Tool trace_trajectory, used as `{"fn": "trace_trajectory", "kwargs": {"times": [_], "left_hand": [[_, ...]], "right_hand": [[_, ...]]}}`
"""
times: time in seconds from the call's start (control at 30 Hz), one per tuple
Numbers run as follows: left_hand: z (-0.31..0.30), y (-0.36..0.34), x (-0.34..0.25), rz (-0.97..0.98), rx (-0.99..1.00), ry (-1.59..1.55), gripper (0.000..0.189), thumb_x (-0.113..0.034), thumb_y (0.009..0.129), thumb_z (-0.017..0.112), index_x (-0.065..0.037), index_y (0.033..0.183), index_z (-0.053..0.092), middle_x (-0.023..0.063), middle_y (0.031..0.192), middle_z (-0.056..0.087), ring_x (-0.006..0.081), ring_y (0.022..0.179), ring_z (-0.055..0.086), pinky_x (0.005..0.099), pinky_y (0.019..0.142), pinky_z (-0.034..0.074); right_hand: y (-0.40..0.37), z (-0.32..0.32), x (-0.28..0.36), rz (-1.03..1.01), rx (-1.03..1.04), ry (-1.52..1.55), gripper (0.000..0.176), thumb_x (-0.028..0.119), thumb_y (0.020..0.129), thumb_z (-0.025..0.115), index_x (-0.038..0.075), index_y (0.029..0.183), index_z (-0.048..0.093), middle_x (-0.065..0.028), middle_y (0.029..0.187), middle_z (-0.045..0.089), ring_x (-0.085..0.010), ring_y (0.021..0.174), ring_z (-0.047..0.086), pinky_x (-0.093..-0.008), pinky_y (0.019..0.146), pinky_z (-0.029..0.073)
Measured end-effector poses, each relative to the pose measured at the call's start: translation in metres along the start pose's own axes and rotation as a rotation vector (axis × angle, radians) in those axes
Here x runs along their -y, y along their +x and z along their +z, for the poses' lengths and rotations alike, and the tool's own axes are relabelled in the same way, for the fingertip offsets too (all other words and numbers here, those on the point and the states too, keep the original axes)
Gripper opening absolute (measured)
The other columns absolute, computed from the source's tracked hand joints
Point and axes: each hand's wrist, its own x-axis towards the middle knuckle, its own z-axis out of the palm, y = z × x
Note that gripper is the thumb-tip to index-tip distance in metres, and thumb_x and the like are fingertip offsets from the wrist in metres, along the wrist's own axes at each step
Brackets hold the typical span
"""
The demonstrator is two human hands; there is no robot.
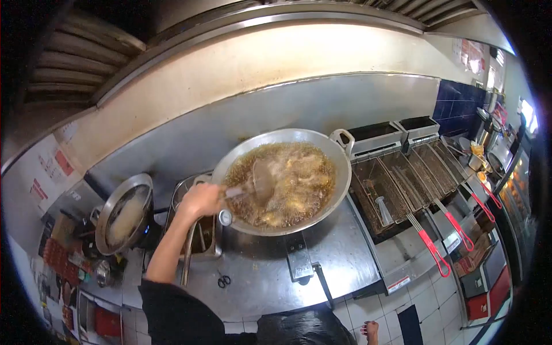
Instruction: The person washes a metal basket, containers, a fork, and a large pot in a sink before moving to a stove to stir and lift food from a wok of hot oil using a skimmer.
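Observation:
My left hand [201, 200] is closed around the handle of a skimmer [263, 181], whose round, blurred head is in the bubbling oil. That oil fills a big metal wok [223, 172], with golden-brown pieces of food [302, 167] frying in it. A round dial thermometer [225, 217] sits at the wok's near left rim, just below my left hand. Low in the view, away from the counter, my right hand [371, 330] hangs beside my body with its fingers curled in and nothing visible in them.
Right of the wok, fryer baskets with red handles [431, 253] rest over a deep fryer. A second wok [138, 183] with pale, foamy contents is at left. Scissors [224, 281] lie on the steel counter [253, 305]. A metal container [215, 244] stands under my left forearm.

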Motion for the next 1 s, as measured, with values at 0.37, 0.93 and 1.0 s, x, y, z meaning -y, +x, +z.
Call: {"fn": "trace_trajectory", "kwargs": {"times": [0.37, 0.93, 1.0], "left_hand": [[0.075, 0.065, 0.010, 0.229, -0.101, -0.173, 0.043, -0.017, 0.076, 0.062, -0.005, 0.116, 0.057, 0.0233, 0.087, 0.062, 0.0374, 0.087, 0.059, 0.0439, 0.077, 0.046], [0.068, -0.118, -0.093, -0.097, -0.086, -0.516, 0.043, -0.027, 0.086, 0.058, -0.007, 0.124, 0.052, 0.0227, 0.113, 0.057, 0.0329, 0.102, 0.057, 0.0405, 0.085, 0.044], [0.165, -0.092, -0.082, 0.086, -0.473, -0.542, 0.039, -0.004, 0.078, 0.055, -0.004, 0.117, 0.054, 0.0200, 0.071, 0.058, 0.0293, 0.061, 0.057, 0.0339, 0.059, 0.044]], "right_hand": [[0.083, 0.037, -0.038, -0.767, -0.016, -0.906, 0.010, 0.015, 0.067, 0.056, 0.011, 0.062, 0.063, -0.0086, 0.061, 0.062, -0.0278, 0.059, 0.059, -0.0419, 0.058, 0.046], [0.002, 0.022, -0.007, 0.069, -0.043, -0.273, 0.021, 0.017, 0.073, 0.050, 0.002, 0.078, 0.064, -0.0106, 0.067, 0.064, -0.0194, 0.053, 0.062, -0.0341, 0.046, 0.050], [0.029, 0.037, -0.009, -0.106, -0.059, -0.045, 0.020, 0.015, 0.076, 0.049, 0.002, 0.080, 0.062, -0.0102, 0.063, 0.063, -0.0190, 0.049, 0.059, -0.0319, 0.041, 0.047]]}}
